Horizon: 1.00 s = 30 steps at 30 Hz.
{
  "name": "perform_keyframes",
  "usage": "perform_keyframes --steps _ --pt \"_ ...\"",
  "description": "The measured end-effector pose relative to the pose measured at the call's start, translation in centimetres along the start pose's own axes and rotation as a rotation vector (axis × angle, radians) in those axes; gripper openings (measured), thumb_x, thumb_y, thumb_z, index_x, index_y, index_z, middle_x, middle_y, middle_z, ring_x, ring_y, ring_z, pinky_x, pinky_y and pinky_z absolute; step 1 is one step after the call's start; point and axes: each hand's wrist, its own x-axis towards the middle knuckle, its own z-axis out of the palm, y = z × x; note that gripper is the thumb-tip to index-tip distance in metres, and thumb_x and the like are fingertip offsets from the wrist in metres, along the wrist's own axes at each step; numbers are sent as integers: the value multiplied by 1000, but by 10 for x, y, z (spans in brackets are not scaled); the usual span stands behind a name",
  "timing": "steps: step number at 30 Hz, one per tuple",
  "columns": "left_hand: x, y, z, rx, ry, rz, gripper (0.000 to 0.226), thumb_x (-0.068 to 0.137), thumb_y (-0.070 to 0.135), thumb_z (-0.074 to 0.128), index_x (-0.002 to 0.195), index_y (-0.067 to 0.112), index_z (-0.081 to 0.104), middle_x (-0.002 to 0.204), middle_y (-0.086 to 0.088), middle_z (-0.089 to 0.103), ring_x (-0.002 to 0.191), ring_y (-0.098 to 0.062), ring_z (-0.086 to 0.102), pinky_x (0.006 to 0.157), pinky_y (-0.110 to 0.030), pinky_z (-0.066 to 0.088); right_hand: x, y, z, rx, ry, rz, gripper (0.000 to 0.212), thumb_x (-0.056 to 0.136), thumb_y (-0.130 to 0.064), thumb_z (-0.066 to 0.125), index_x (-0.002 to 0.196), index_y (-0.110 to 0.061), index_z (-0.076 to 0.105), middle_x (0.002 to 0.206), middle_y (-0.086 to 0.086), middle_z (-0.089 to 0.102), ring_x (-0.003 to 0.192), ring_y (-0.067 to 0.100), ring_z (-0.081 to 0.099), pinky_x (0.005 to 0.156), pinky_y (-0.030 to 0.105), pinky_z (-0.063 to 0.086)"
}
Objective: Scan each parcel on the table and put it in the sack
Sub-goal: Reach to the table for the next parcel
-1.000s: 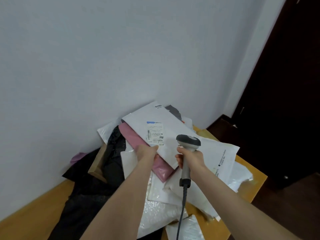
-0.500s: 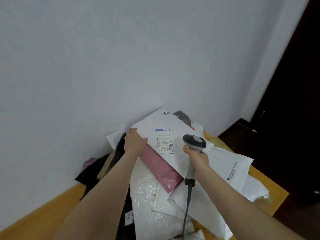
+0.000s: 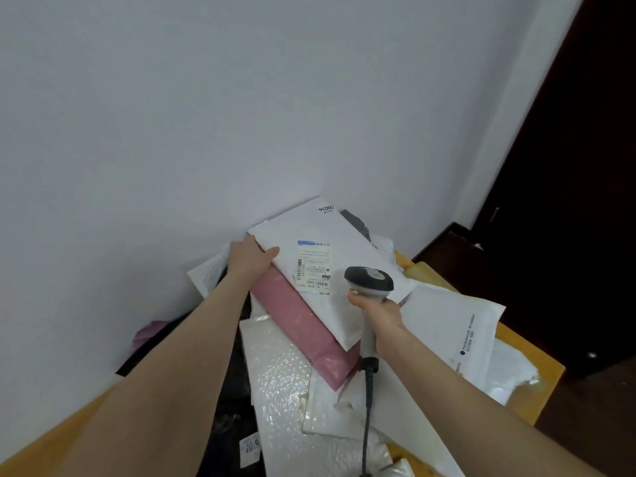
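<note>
Left hand (image 3: 253, 258) pinches the flat white mailer (image 3: 344, 232) — right hand (image 3: 378, 311) curls round the grey plastic scanner (image 3: 370, 282).

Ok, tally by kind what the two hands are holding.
White parcel: 1, gripped at its edge by the left hand
Scanner: 1, held in the right hand
Total: 2

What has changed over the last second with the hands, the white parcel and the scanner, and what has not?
The left hand moved from the near edge of the white parcel, beside its label, to the far left edge and grips it there, thumb on top. The right hand still holds the scanner by the label. The pink parcel stays underneath.
</note>
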Motion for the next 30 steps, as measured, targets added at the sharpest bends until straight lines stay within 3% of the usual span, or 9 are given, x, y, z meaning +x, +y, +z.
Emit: perform_keyframes --steps 5,7,10,13,17,20,24,28,30 --pt "9 -10 -9 -173 43 -71 73 84 32 68 143 4 33 141 -16 46 129 -33 44 100 -36 37 1 4 4 -19 50 -39 28 79 -21 78 97 -13 59 102 7 63 101 27 59 100 42 47" --pt "13 -7 -3 -242 93 -74 64 83 26 70 134 0 44 134 -16 53 122 -31 51 95 -34 40 3 7 8 -45 49 -49 29 79 -19 78 102 -8 64 102 9 66 101 27 62 98 42 49" --pt "19 0 12 -509 3 -151 48 81 22 74 118 -3 59 119 -16 65 107 -30 63 95 -38 49 7 13 14 -104 31 -67 32 80 -16 77 107 -5 65 103 11 67 101 28 62 95 41 51" --pt "21 6 24 -669 -40 -265 39 83 15 73 113 -5 58 114 -18 66 101 -32 65 89 -45 54 11 14 17 -124 9 -64 26 80 -16 76 101 -8 64 99 9 66 95 25 62 90 37 52" --pt "10 9 25 -832 -77 -313 12 88 4 66 94 5 56 109 -16 65 89 -26 64 78 -39 54 13 12 14 -133 11 -56 23 80 -18 75 96 -10 61 94 7 64 93 25 62 87 36 53" --pt "-10 8 6 -940 -78 -238 12 91 3 60 102 3 56 105 -13 63 89 -24 63 75 -34 52 7 9 15 -121 30 -76 21 81 -16 74 93 -13 57 88 3 62 93 24 60 92 34 50" --pt "-45 -7 -26 -1015 -97 -193 17 93 7 59 109 0 58 104 -11 66 84 -20 66 71 -31 54 -14 8 19 -72 44 -87 19 79 -17 74 86 -17 56 80 -2 60 79 16 58 77 30 47" --pt "-94 -28 -50 -973 -235 -233 10 94 10 59 103 13 58 97 -3 70 76 -16 70 60 -26 56 -48 13 28 -129 -63 -102 21 78 -18 75 95 -10 64 83 3 66 81 22 62 70 30 48" --pt "-120 -37 -53 -980 -206 -264 11 94 7 58 103 13 58 95 -5 70 74 -18 70 57 -27 57 -67 20 33 -156 -118 -116 20 77 -17 76 91 -13 63 80 0 66 77 18 61 65 28 45"
